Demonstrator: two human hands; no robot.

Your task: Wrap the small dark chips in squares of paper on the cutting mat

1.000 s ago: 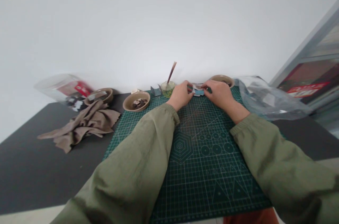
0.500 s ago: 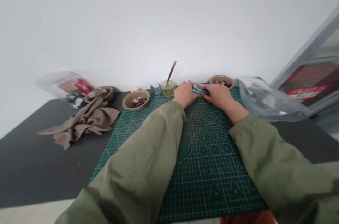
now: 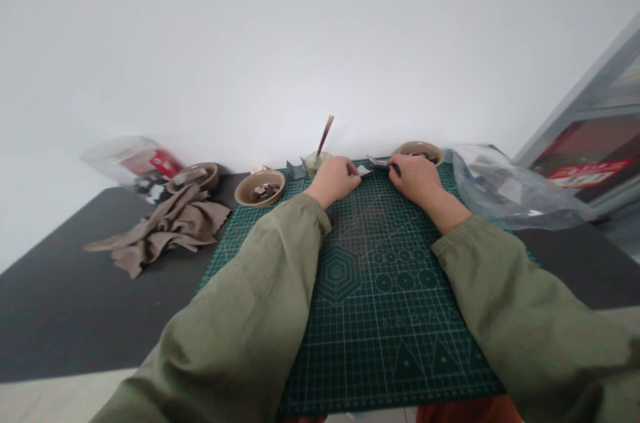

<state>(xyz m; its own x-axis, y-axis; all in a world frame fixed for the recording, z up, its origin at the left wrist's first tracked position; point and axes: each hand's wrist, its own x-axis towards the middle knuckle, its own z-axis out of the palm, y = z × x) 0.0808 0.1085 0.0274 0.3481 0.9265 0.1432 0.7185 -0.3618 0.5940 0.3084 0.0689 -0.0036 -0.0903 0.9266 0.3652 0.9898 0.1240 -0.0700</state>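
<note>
Near the back of the green cutting mat [image 3: 380,236], my left hand [image 3: 336,180] is closed with its fingertips on a small pale piece [image 3: 364,171]. To its right, my right hand [image 3: 414,178] pinches a thin dark and greyish piece [image 3: 379,162] that sticks out toward the left. A gap lies between the two hands. Behind my left hand stands a glass cup [image 3: 315,160], partly hidden, with a brown stick [image 3: 326,133] leaning in it. Just beyond my right hand is a tan bowl [image 3: 423,146] holding dark pieces.
Left of the cup are a grey folded piece [image 3: 297,170] and a tan bowl [image 3: 241,191] with small pieces. Farther left lie a brown cloth [image 3: 175,230], another bowl [image 3: 213,178] and a tipped clear container [image 3: 125,155]. A clear plastic bag [image 3: 525,200] lies at the right.
My hands have moved apart, the left one going leftward and now partly covering the cup. The bluish piece between them no longer shows; a separate piece now shows at each hand.
</note>
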